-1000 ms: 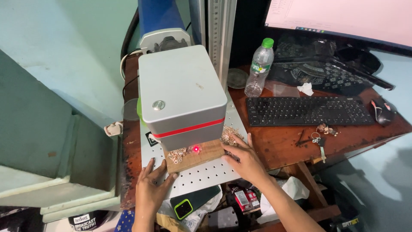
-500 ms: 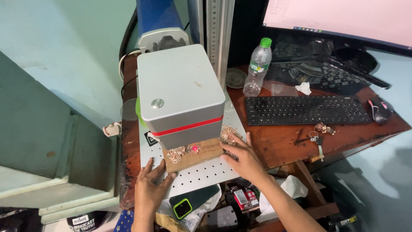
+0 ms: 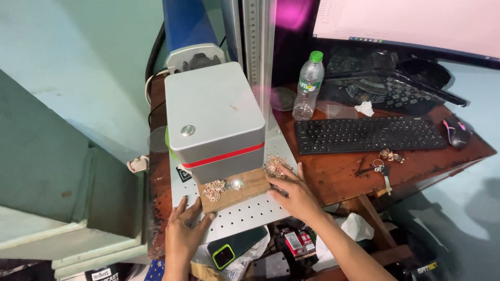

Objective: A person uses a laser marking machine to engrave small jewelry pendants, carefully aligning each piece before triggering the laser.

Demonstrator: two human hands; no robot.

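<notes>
A: Where does the wooden block [image 3: 233, 189] lie?

B: On the perforated plate [image 3: 250, 213] of the table [image 3: 344, 171], directly under the grey machine head [image 3: 213, 119]. The left hand [image 3: 183, 229], fingers spread, touches its near-left corner; the right hand [image 3: 296, 192], also spread flat, presses its right end. Neither grips anything.

A: What could go wrong?

B: A nudge may shift the block and scatter the small metal pieces [image 3: 213, 190] lying on it; fingers rest close beneath the head.
</notes>
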